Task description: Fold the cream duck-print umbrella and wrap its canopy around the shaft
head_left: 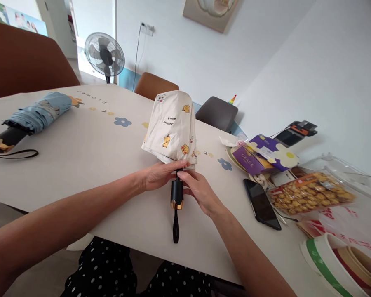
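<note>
Fingers of the left hand (159,175) close around the gathered hem of the duck-print umbrella (173,128), just above its black handle (177,193); the right hand (199,190) pinches the same spot from the other side. Some fingertips are hidden under the cloth, and both elbows are cut off. Both forearms reach over the table (89,161), where the umbrella sits near the front edge, its wrist strap (175,227) trailing toward that edge.
</note>
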### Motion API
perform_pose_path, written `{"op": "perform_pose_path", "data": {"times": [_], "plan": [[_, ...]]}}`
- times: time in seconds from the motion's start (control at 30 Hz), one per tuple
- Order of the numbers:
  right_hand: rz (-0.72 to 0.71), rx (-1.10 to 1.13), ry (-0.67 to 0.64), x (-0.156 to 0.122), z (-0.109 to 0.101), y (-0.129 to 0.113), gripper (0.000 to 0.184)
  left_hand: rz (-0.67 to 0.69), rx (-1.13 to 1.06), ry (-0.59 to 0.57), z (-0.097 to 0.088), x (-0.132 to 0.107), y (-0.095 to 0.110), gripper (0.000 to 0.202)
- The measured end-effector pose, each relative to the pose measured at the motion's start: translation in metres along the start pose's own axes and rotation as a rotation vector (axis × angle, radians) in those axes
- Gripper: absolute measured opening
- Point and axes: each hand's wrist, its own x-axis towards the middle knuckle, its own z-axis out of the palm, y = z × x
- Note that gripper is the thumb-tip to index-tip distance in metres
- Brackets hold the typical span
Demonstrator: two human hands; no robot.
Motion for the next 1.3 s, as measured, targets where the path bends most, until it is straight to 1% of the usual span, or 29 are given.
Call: {"op": "perform_pose_path", "data": {"times": [0.07,0.17,0.23,0.27,0.33,0.4,0.43,0.5,0.57,0.63,0.7,0.83,0.93,1.0,1.07,1.13,1.23,1.3], "plan": [[-0.037,-0.108,-0.005,-0.001,0.001,-0.002,0.023,0.027,0.017,-0.038,0.001,0.0,0.0,0.026],[-0.087,-0.189,0.041,-0.001,0.002,-0.002,0.02,0.086,0.03,-0.006,0.002,-0.001,0.002,0.026],[-0.1,-0.127,0.06,0.0,0.003,-0.001,0.017,0.117,0.078,0.017,0.002,-0.002,0.004,0.028],[-0.093,-0.06,0.036,0.0,0.004,-0.001,0.016,0.107,0.118,0.013,0.002,-0.003,0.005,0.028],[-0.078,0.103,-0.064,0.0,0.005,0.001,0.018,0.051,0.2,-0.014,0.003,-0.005,0.008,0.029],[-0.102,0.191,-0.157,-0.002,0.006,0.003,0.021,0.015,0.254,-0.019,0.004,-0.007,0.011,0.03],[-0.132,0.174,-0.175,-0.003,0.007,0.004,0.023,0.023,0.269,-0.007,0.005,-0.008,0.013,0.03],[-0.179,0.048,-0.17,-0.005,0.007,0.007,0.03,0.075,0.279,0.029,0.007,-0.009,0.016,0.027],[-0.178,-0.081,-0.143,-0.006,0.009,0.01,0.034,0.118,0.27,0.057,0.009,-0.009,0.019,0.025],[-0.168,-0.111,-0.108,-0.006,0.011,0.014,0.033,0.119,0.247,0.071,0.009,-0.008,0.02,0.025],[-0.177,-0.077,-0.079,-0.004,0.014,0.018,0.032,0.094,0.243,0.069,0.007,-0.007,0.018,0.024],[-0.205,-0.031,-0.033,-0.001,0.015,0.024,0.03,0.062,0.335,0.012,0.001,-0.004,0.01,0.029],[-0.211,0.012,-0.02,-0.001,0.014,0.028,0.028,0.052,0.371,-0.087,-0.002,-0.003,0.005,0.036],[-0.232,0.039,0.006,-0.001,0.015,0.029,0.033,0.039,0.375,-0.149,-0.002,-0.003,0.005,0.036],[-0.246,0.062,0.034,-0.001,0.017,0.03,0.035,0.024,0.373,-0.188,-0.001,-0.004,0.005,0.035],[-0.246,0.113,0.015,0.0,0.019,0.03,0.031,0.012,0.374,-0.195,-0.001,-0.005,0.005,0.034],[-0.249,0.21,-0.071,0.0,0.02,0.031,0.014,-0.022,0.394,-0.169,0.0,-0.005,0.003,0.031],[-0.243,0.233,-0.098,-0.001,0.02,0.032,0.007,-0.044,0.401,-0.15,0.001,-0.005,0.001,0.031]]}}
